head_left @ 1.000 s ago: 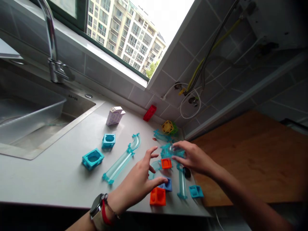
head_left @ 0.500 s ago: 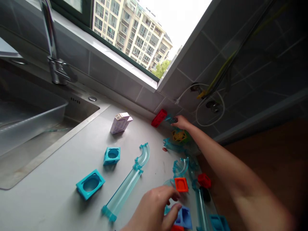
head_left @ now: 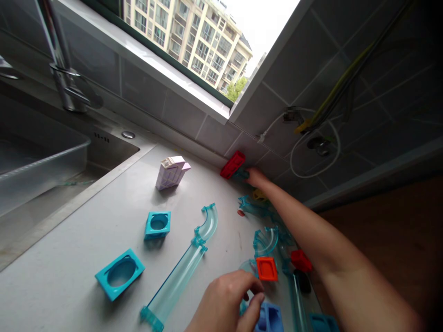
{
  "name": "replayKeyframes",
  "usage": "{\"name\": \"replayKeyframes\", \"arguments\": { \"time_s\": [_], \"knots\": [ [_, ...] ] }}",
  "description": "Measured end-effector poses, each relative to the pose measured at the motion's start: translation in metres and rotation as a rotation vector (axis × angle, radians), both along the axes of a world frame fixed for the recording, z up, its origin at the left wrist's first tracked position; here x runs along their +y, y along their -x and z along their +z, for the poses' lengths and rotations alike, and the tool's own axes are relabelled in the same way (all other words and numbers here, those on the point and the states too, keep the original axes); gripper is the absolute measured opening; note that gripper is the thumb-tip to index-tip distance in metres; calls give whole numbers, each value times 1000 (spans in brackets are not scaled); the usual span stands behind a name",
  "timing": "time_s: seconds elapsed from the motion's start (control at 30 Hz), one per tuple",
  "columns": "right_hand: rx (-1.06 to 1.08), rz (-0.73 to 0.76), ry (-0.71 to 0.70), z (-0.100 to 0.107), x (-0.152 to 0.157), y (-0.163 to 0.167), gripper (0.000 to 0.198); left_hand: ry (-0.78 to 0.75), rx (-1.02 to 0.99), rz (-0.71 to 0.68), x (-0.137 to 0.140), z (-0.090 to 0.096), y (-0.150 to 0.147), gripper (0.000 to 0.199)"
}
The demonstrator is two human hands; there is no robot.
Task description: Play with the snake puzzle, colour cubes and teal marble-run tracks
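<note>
My right hand [head_left: 255, 177] reaches to the far corner of the counter, fingers closed on a translucent blue track piece [head_left: 242, 174]. That piece sits right against a red block [head_left: 233, 164] by the wall; whether they are joined I cannot tell. Low in the view hovers my left hand [head_left: 230, 299], loosely curled, thumb and fingers apart around nothing. Just beyond its fingers lie an orange square block [head_left: 266, 269] and a blue block [head_left: 270, 317]. To its left rests a straight clear-blue track [head_left: 176, 281] joined to a curved track [head_left: 209, 223].
Two turquoise blocks with round holes, a smaller one [head_left: 158, 225] and a larger one [head_left: 120, 274], stand left on the counter. Behind them is a small patterned box [head_left: 170, 173]. A steel sink [head_left: 114, 159] holds a clear plastic bin [head_left: 44, 157]. More tracks and a red block [head_left: 301, 261] line the right edge.
My right hand has brought the blue track piece down and left, against the red block. My left hand stays nearly in place. The view has shifted slightly.
</note>
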State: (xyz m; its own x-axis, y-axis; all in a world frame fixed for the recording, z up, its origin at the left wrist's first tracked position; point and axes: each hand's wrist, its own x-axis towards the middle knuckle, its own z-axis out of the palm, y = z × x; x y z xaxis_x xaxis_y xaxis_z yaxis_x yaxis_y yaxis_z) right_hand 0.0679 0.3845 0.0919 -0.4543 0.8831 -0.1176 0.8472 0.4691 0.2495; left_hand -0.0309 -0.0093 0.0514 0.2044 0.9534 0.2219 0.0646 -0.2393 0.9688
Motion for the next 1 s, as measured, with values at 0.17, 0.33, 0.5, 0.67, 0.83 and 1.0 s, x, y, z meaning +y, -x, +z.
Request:
{"name": "replayKeyframes", "arguments": {
  "time_s": [0.17,0.33,0.5,0.67,0.83,1.0],
  "knots": [
    [9,10,-116,-9,-17,8,40,0,12,11,0,-2,-1,15],
    [10,53,-129,-9,-23,11,41,-7,33,2,0,-4,-2,14],
    [-34,64,-55,-12,-17,14,24,-32,62,12,-1,-6,-4,14],
    [-19,72,-46,-20,-18,15,25,-24,88,10,-1,-5,-3,14],
    [75,110,-49,-9,-15,8,35,-9,104,-5,-3,-2,-1,14],
    [206,142,-43,20,-3,0,38,-10,101,17,-4,-2,-2,13]
  ]
}}
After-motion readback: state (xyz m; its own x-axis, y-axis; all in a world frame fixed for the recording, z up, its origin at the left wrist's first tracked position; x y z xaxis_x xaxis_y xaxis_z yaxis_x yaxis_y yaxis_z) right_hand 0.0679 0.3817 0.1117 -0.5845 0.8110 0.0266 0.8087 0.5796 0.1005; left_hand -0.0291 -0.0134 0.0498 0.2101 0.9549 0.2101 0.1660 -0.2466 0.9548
